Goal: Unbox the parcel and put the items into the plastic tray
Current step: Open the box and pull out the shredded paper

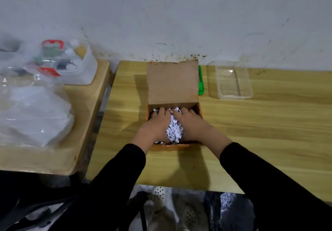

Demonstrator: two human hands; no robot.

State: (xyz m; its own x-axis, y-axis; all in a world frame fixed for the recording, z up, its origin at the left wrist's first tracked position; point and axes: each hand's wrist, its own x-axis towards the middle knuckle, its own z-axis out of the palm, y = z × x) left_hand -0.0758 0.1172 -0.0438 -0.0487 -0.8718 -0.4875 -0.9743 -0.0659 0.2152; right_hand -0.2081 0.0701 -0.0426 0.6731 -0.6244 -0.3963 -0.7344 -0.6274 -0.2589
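Note:
A brown cardboard parcel [173, 81] stands open on the wooden table, its lid flipped up toward the wall. The box is full of shredded white paper [174, 131]. My left hand [156, 125] and my right hand [195, 124] are both inside the box, cupped around a heap of the shreds from either side. Whatever items lie under the paper are hidden. The clear plastic tray [233, 80] sits to the right of the box near the wall, with nothing in it.
A green utility knife [200, 81] lies between the box and the tray. A second table at left holds plastic bags [34, 115] and a white bin of small bottles [77, 63]. A bag of shreds [231, 205] sits on the floor below.

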